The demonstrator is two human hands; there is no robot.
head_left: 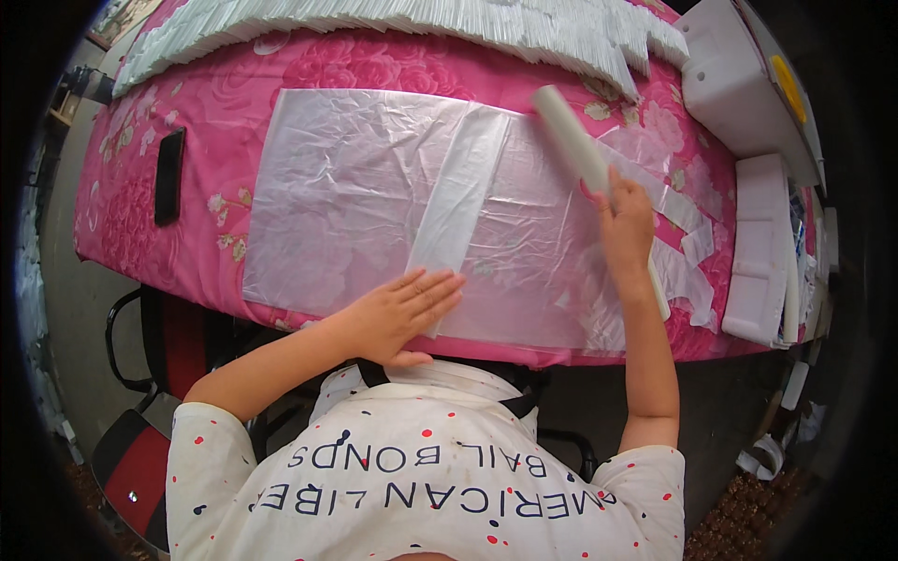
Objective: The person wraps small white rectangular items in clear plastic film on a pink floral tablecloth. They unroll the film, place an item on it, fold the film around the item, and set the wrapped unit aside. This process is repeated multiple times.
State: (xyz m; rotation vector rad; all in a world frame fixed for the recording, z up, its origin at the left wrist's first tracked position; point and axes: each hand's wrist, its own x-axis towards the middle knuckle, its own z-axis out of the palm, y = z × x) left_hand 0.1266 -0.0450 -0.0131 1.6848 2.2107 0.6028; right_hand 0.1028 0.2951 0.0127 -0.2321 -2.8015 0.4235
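Observation:
A thin, translucent plastic sheet (346, 187) lies spread and slightly wrinkled on the pink table. Across its middle runs a slanted whiter band (458, 192), apparently a folded strip of plastic. My left hand (407, 313) rests flat at the band's near end, fingers stretched out and holding nothing. At the sheet's right side, my right hand (625, 210) has its fingers closed round a long, pale roll (566, 126) that slants from the far edge towards me. Part of the roll is hidden behind that hand and forearm. Beyond it lie several loose plastic strips (692, 224).
A flowered pink cloth (224, 178) covers the table. On the left lies a black phone-like slab (169, 178). Thin white pieces (412, 21) are stacked along the far edge. White foam boxes (758, 243) stand at the right. A black-and-red chair (136, 467) is at the lower left.

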